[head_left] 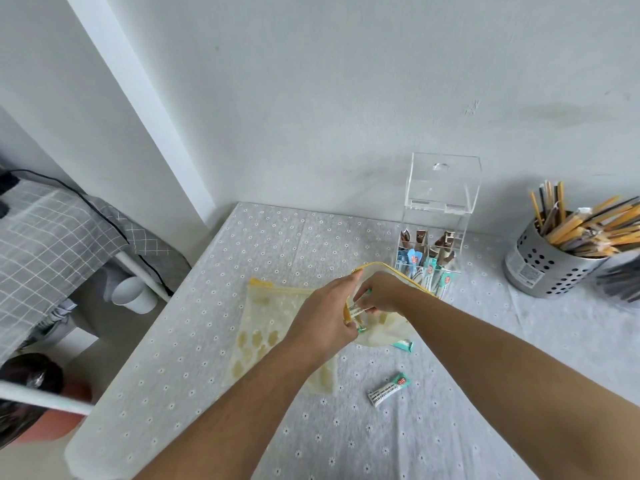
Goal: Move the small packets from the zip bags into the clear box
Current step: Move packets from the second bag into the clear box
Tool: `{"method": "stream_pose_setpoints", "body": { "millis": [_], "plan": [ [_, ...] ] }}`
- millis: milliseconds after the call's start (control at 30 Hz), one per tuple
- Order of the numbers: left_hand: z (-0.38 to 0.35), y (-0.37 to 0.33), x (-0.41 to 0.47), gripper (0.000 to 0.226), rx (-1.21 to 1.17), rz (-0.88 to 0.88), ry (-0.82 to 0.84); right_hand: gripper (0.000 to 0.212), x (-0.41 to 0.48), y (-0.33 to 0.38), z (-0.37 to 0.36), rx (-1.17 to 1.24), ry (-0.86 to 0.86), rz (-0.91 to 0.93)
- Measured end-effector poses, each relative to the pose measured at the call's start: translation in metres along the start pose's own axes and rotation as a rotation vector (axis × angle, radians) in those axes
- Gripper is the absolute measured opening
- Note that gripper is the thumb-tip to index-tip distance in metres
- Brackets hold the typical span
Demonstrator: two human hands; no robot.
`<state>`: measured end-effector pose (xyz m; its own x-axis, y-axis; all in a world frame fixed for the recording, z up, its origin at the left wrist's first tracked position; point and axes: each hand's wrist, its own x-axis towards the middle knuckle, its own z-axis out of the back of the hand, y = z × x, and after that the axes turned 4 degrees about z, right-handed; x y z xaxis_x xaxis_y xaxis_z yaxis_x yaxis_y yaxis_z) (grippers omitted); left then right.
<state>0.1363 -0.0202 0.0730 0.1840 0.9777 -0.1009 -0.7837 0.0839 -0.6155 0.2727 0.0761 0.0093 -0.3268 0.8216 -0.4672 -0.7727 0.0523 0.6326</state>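
Observation:
My left hand (325,315) grips the yellow-zippered rim of a zip bag (388,327) and holds its mouth up and apart. My right hand (379,294) reaches into that bag, its fingers pinched on a small teal-and-white packet (356,311). A second, flat zip bag (266,327) with yellow prints lies on the table under my left forearm. One teal packet (387,389) lies loose on the cloth; another (403,345) pokes out beside the held bag. The clear box (436,237), lid raised, stands behind with brown, blue and teal packets in its compartments.
A perforated metal holder (550,265) full of wrapped sticks stands at the right. The table (194,341) has a grey dotted cloth and meets the wall at the back. Left of the table stand a checked fabric cover (52,244), a white cup (133,296) and a rail.

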Motion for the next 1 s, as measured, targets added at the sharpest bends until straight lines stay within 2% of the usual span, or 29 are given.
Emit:
{"method": "stream_pose_setpoints", "body": {
  "millis": [367,500,800,900,1000],
  "plan": [
    [0.010,-0.010,0.014,0.083,0.078,0.040,0.001,0.015,-0.047,0.034,0.031,-0.324,-0.065,0.207],
    [0.015,-0.015,0.017,0.083,0.103,0.074,-0.001,0.015,-0.079,0.043,0.063,-0.278,-0.145,0.266],
    [0.015,-0.018,0.019,0.083,0.118,0.143,0.011,0.009,-0.113,0.015,0.159,-0.041,-0.462,0.203],
    [0.015,-0.017,0.019,0.083,0.111,0.145,-0.004,0.010,-0.106,0.002,0.163,-0.104,-0.527,0.138],
    [0.014,-0.016,0.018,0.084,0.103,0.147,-0.008,0.013,-0.088,-0.014,0.151,-0.219,-0.492,0.079]
  ]
}}
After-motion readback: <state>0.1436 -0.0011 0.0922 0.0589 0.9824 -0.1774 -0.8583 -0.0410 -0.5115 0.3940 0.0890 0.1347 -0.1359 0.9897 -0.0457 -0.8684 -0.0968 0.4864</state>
